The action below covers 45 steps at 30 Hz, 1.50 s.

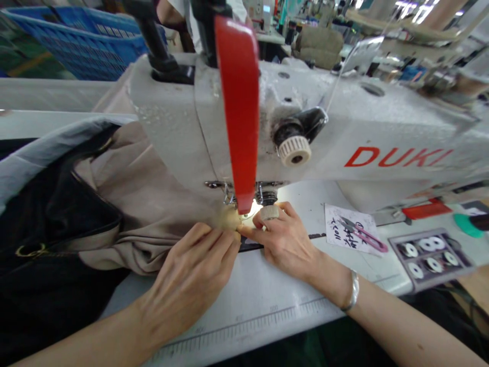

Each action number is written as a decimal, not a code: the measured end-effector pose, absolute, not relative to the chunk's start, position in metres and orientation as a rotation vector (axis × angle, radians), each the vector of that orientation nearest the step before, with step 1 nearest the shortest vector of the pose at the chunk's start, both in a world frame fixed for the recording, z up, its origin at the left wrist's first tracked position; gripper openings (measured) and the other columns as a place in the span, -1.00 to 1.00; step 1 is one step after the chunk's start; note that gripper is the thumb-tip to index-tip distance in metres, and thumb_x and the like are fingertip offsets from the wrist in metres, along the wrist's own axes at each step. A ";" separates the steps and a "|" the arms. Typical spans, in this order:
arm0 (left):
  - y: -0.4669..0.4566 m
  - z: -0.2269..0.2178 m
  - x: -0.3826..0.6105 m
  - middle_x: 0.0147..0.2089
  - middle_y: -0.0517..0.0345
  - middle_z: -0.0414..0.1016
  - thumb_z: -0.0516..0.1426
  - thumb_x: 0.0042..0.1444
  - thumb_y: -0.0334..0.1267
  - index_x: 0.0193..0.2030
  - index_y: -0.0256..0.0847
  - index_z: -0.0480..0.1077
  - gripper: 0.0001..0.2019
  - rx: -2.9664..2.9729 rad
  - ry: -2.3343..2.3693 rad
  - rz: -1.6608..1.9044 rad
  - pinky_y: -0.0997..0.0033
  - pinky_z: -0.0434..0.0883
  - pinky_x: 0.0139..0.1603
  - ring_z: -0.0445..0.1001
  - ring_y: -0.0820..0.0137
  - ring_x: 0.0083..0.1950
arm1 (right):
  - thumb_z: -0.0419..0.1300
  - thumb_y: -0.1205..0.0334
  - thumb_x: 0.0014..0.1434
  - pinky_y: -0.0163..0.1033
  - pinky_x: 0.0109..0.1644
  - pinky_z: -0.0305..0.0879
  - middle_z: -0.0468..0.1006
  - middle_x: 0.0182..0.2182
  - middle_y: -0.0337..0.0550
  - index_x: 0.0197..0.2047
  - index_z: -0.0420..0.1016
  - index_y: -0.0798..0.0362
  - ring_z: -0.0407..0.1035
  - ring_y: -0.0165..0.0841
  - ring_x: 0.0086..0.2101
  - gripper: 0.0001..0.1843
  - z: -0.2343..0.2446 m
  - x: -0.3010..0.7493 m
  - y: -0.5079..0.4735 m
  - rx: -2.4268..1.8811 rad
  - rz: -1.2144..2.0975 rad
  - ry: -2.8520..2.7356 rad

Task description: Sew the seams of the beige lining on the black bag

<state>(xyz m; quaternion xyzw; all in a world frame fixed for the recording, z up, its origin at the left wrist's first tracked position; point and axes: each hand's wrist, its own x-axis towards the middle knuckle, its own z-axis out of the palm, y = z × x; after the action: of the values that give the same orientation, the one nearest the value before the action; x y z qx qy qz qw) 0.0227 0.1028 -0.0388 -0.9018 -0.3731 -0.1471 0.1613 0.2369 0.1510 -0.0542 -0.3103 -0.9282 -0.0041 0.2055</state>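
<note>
My left hand (202, 260) is closed on the edge of beige lining fabric (145, 204), close in front of the sewing machine's (171, 112) needle area. Opposite it, my right hand (284, 239) lies beside the lit needle plate (250, 211), its index finger reaching toward the left fingertips. The right fingers are bent, and what they pinch, if anything, is hidden. A dark strip (250, 244) shows between the two hands. The lining runs left into a black bag (49, 204) with zippers and a gold ring. A red guard (239, 112) hangs in front of the needle and partly hides it.
On the machine bed to the right lie pink-handled thread snips (369, 239) over a handwritten note (340, 221). A tray of white bobbins (430, 255) sits beyond them. A ruler scale (237, 326) runs along the table's front edge. A blue basket (87, 46) stands behind left.
</note>
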 end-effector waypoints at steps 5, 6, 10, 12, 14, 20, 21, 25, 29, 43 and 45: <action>0.104 -0.037 0.023 -0.26 0.03 0.52 -0.01 0.18 -0.62 -0.19 -0.39 0.49 -0.74 -2.574 -1.030 -0.441 0.14 0.29 -0.17 0.45 0.22 -0.24 | 0.10 0.48 0.32 -0.07 -0.06 0.02 0.52 -0.25 -0.22 0.04 0.56 -0.08 0.24 -0.26 -0.21 -0.64 -0.052 0.238 0.150 -0.889 -0.021 -2.586; 0.104 -0.037 0.023 -0.26 0.02 0.53 -0.01 0.17 -0.62 -0.19 -0.40 0.49 -0.73 -2.569 -1.023 -0.445 0.14 0.29 -0.18 0.45 0.21 -0.24 | 0.11 0.48 0.32 -0.07 -0.06 0.02 0.51 -0.26 -0.23 0.03 0.56 -0.09 0.23 -0.26 -0.21 -0.64 -0.051 0.237 0.150 -0.910 -0.024 -2.586; 0.107 -0.037 0.025 -0.22 -0.02 0.56 -0.05 0.19 -0.60 -0.20 -0.40 0.50 -0.71 -2.554 -1.021 -0.443 0.12 0.29 -0.17 0.48 0.19 -0.22 | 0.11 0.49 0.29 -0.06 -0.04 0.00 0.51 -0.25 -0.22 -0.07 0.58 -0.08 0.22 -0.25 -0.21 -0.68 -0.049 0.234 0.150 -0.962 -0.035 -2.583; 0.109 -0.035 0.027 -0.23 0.00 0.57 -0.07 0.22 -0.60 -0.21 -0.38 0.50 -0.69 -2.534 -1.034 -0.451 0.13 0.30 -0.16 0.48 0.21 -0.22 | 0.13 0.50 0.27 -0.06 -0.04 0.00 0.50 -0.26 -0.22 -0.12 0.58 -0.06 0.22 -0.26 -0.21 -0.70 -0.049 0.233 0.149 -0.981 -0.036 -2.587; 0.112 -0.033 0.028 -0.23 0.02 0.58 -0.08 0.23 -0.60 -0.23 -0.36 0.50 -0.67 -2.511 -1.047 -0.463 0.16 0.30 -0.14 0.48 0.24 -0.22 | 0.14 0.50 0.24 -0.06 -0.03 0.00 0.50 -0.27 -0.22 -0.16 0.57 -0.04 0.22 -0.25 -0.21 -0.72 -0.049 0.233 0.149 -1.002 -0.032 -2.593; 0.119 -0.036 0.027 -0.17 0.03 0.60 -0.06 0.21 -0.60 -0.20 -0.32 0.50 -0.69 -2.525 -1.074 -0.496 0.17 0.32 -0.10 0.50 0.26 -0.18 | 0.14 0.53 0.18 -0.06 -0.01 0.00 0.52 -0.26 -0.21 -0.22 0.56 -0.02 0.23 -0.24 -0.18 -0.73 -0.048 0.231 0.151 -1.050 -0.020 -2.594; 0.120 -0.037 0.027 -0.16 0.03 0.60 -0.05 0.21 -0.60 -0.20 -0.32 0.50 -0.70 -2.526 -1.078 -0.493 0.16 0.32 -0.09 0.51 0.25 -0.17 | 0.14 0.53 0.18 -0.06 -0.01 0.01 0.53 -0.25 -0.22 -0.19 0.57 -0.02 0.23 -0.24 -0.19 -0.71 -0.048 0.230 0.151 -1.059 -0.023 -2.597; 0.123 -0.038 0.027 -0.18 0.02 0.58 -0.04 0.18 -0.61 -0.21 -0.33 0.49 -0.71 -2.501 -1.080 -0.470 0.17 0.32 -0.11 0.49 0.23 -0.18 | 0.13 0.52 0.20 -0.06 0.00 0.01 0.54 -0.21 -0.20 -0.04 0.56 -0.03 0.23 -0.23 -0.18 -0.64 -0.049 0.229 0.151 -1.093 -0.046 -2.609; 0.129 -0.038 0.029 -0.26 0.07 0.53 -0.03 0.19 -0.59 -0.26 -0.30 0.45 -0.74 -2.465 -1.077 -0.488 0.18 0.31 -0.15 0.43 0.25 -0.27 | 0.15 0.48 0.21 -0.07 0.01 0.03 0.53 -0.21 -0.18 -0.11 0.55 -0.02 0.25 -0.22 -0.17 -0.73 -0.050 0.229 0.151 -1.128 -0.044 -2.593; 0.143 -0.037 0.030 -0.33 0.10 0.47 0.01 0.19 -0.59 -0.30 -0.28 0.42 -0.78 -2.424 -1.031 -0.509 0.19 0.30 -0.15 0.42 0.25 -0.29 | 0.17 0.50 0.14 -0.11 -0.01 0.11 0.52 -0.21 -0.12 -0.26 0.52 0.03 0.25 -0.21 -0.14 -0.80 -0.052 0.233 0.150 -1.136 -0.010 -2.457; 0.142 -0.037 0.030 -0.34 0.10 0.47 0.02 0.20 -0.58 -0.32 -0.27 0.41 -0.79 -2.429 -1.036 -0.491 0.19 0.30 -0.16 0.42 0.26 -0.31 | 0.16 0.51 0.14 -0.11 -0.02 0.11 0.51 -0.23 -0.13 -0.26 0.51 0.03 0.25 -0.21 -0.15 -0.80 -0.052 0.233 0.150 -1.122 -0.008 -2.447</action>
<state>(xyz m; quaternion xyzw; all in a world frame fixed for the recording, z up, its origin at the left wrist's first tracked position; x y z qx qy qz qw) 0.0296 0.1416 -0.0368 -0.8810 -0.3756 -0.1782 0.2258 0.2332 0.1497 -0.0523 -0.4064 -0.8861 -0.0028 0.2227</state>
